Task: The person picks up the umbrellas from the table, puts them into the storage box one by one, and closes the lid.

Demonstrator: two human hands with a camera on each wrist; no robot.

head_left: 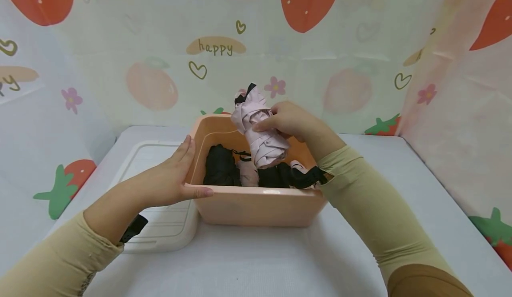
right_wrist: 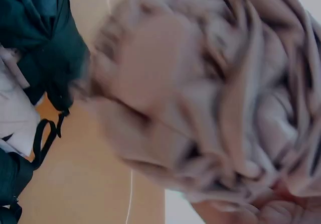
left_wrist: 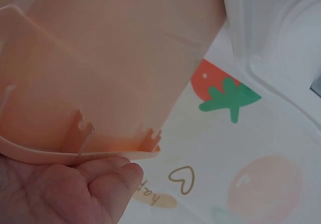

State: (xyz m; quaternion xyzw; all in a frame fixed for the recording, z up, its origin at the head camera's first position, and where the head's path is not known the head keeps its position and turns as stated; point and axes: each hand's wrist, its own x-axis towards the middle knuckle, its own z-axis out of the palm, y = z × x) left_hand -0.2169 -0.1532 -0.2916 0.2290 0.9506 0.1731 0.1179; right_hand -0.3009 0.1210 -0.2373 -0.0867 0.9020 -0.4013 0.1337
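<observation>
My right hand [head_left: 294,121] grips a rolled pale pink cloth bundle [head_left: 256,119] with black at its upper end, and holds it tilted over an open peach plastic bin [head_left: 260,206]. Blurred folds of the bundle [right_wrist: 210,93] fill most of the right wrist view. With fingers straight, my left hand [head_left: 170,174] rests against the bin's left side, its thumb along the front rim. In the left wrist view its fingers [left_wrist: 113,181] lie at the rim from outside. Inside the bin are a black roll [head_left: 222,166], a pink roll [head_left: 249,173] and more black cloth [head_left: 276,176].
A white lid [head_left: 168,232] lies on the white table [head_left: 256,261], left of the bin and partly behind my left arm. Close behind the table stands a backdrop [head_left: 256,61] printed with fruit and hearts, which also closes off both sides.
</observation>
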